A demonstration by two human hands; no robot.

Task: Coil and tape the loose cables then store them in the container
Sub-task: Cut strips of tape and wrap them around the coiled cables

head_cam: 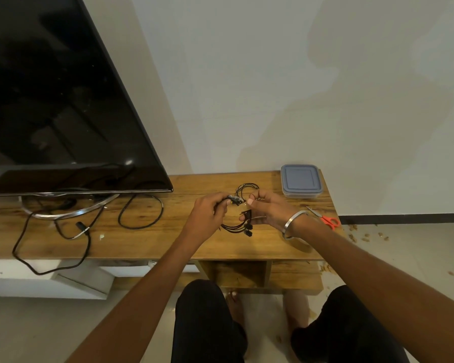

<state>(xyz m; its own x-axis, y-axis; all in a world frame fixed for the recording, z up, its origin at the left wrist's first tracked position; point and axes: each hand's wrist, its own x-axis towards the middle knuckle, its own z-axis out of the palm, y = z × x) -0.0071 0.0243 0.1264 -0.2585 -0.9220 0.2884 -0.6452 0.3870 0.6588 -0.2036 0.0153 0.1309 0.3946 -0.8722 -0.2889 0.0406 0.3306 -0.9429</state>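
A thin black multi-wire cable bundle [243,205] is pinched, half-coiled, by the left hand [207,213] and right hand [266,209]; taping remains, and the lidded grey plastic container [300,180] at far right is unopened.

Two hands meet over a wooden surface [247,247]. The left hand [207,213] pinches one end of a small bundle of thin black wires [240,218]. The right hand [269,209] holds the same bundle with curled fingers. A shut grey container [300,180] sits at the back right. Orange scissors [328,220] lie near the right wrist. A long black cable [139,213] loops beside a big dark TV [58,106].
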